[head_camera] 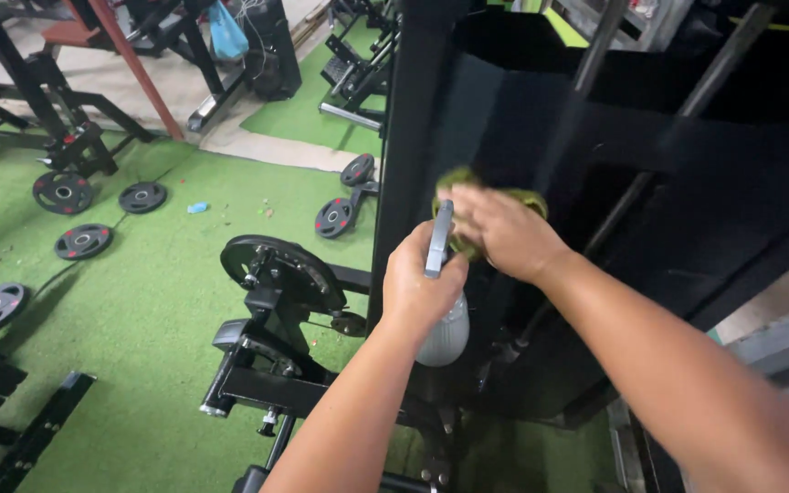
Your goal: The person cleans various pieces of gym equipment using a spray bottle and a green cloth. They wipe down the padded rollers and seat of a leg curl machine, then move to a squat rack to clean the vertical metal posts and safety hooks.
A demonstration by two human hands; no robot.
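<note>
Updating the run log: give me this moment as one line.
left hand: grips spray bottle | right hand: presses green cloth on black machine panel

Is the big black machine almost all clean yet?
Hard to tell how much is clean: the black panel shows no clear wiped patch. Right now the right hand presses a green cloth on it, and the left hand holds a spray bottle. Most of the panel lies outside the cloth, so probably lots is left.
</note>
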